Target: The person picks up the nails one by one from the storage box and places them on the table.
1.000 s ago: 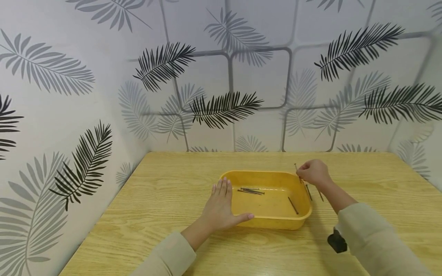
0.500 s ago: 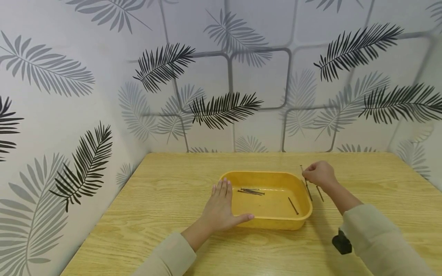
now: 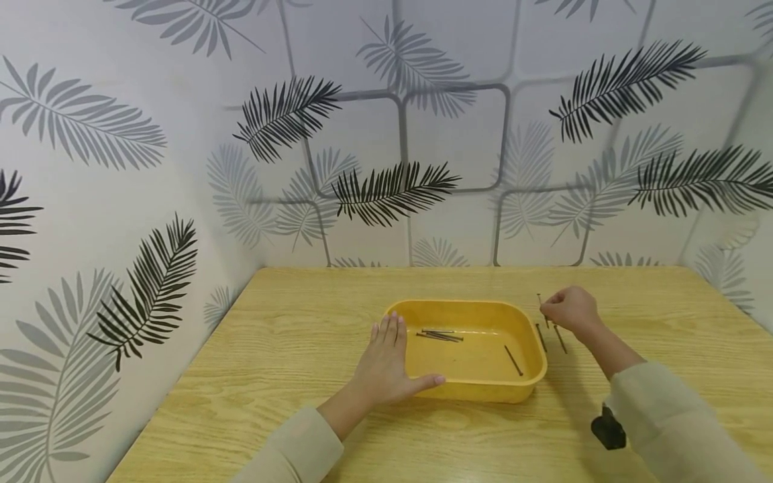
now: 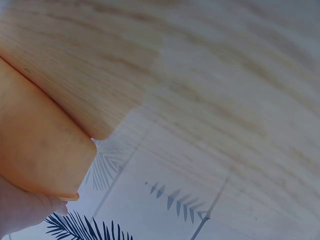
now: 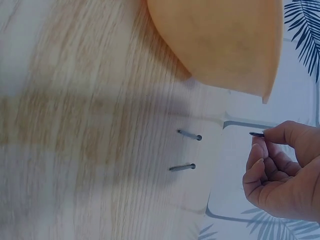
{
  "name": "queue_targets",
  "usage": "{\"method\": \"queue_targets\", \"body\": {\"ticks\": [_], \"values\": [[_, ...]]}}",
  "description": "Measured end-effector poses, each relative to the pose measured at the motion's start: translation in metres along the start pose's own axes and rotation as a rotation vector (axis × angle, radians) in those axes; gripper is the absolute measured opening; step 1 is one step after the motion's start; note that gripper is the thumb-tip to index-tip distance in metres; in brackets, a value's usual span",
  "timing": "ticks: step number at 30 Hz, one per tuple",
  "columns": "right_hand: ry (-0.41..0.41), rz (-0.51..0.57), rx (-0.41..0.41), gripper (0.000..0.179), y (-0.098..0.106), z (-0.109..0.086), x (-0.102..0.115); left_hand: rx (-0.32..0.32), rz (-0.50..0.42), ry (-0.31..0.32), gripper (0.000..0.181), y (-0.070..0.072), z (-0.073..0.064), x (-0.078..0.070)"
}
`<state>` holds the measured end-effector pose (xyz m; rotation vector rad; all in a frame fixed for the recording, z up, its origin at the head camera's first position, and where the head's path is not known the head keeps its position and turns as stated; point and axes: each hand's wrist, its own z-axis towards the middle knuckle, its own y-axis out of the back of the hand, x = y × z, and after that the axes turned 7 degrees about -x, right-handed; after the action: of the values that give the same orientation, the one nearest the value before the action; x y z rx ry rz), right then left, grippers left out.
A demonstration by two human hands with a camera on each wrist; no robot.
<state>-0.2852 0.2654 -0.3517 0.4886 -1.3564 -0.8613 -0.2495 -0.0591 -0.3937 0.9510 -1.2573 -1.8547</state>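
A yellow plastic tray (image 3: 468,391) stands on the table; in the head view several nails (image 3: 439,336) lie in its left part and a single nail (image 3: 513,360) slants near its right end. My left hand (image 3: 383,365) rests on the tray's left side with straight fingers and the thumb along the near rim. Beyond the tray's right end, my right hand (image 3: 572,312) pinches a nail (image 5: 256,134) between thumb and fingertips, above the table. Beneath that hand, two nails lie on the wood, one (image 5: 189,134) closer to the tray and another (image 5: 182,167) farther right.
The wood-grain table (image 3: 290,335) reaches back to a wall (image 3: 453,147) patterned with leaves. A small black object (image 3: 608,429) shows beside the right sleeve (image 3: 664,409).
My right hand has shifted to the right and slightly nearer, away from the tray's rim, still pinching the nail. The left hand and the tray have stayed put.
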Motion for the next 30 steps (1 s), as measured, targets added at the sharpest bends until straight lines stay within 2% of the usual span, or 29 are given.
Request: {"method": "queue_targets", "body": {"ticks": [12, 22, 30], "values": [[-0.028, -0.040, 0.019, 0.027, 0.006, -0.001, -0.014, 0.003, 0.016, 0.008, 0.108, 0.000, 0.000, 0.000], [-0.018, -0.013, 0.003, 0.026, 0.007, 0.005, -0.032, 0.009, 0.009, 0.011, 0.109, -0.001, -0.001, 0.001], [-0.032, -0.055, 0.024, 0.028, 0.011, -0.002, -0.031, -0.006, 0.011, -0.002, 0.109, 0.000, -0.001, 0.001]]}}
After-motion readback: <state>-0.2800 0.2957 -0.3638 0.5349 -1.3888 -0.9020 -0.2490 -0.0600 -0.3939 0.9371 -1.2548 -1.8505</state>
